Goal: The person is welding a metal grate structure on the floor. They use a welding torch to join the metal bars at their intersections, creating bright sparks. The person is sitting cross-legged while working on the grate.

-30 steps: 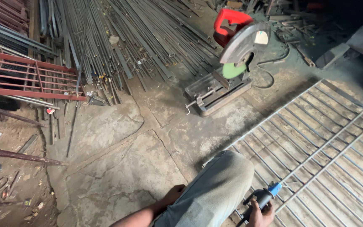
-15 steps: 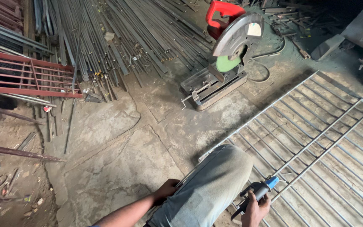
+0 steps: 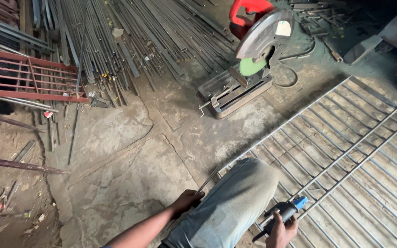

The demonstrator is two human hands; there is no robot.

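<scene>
The person is crouching on the concrete floor (image 3: 129,160), one knee (image 3: 249,179) raised over the corner of a steel bar grille (image 3: 345,151) that is lying flat at 4 o'clock. The right hand (image 3: 281,229) is grasping a black power tool with a blue tip (image 3: 286,210) just above the bars. The left hand (image 3: 185,202) is closing on the grille's edge rod (image 3: 207,180), probably steadying it. A chop saw (image 3: 249,59) is standing at 1 o'clock, near the bar stock (image 3: 116,41).

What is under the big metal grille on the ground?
Under the metal grille you see cracked concrete floor between its bars. The bent knee covers its near corner, so that part stays hidden.
</scene>
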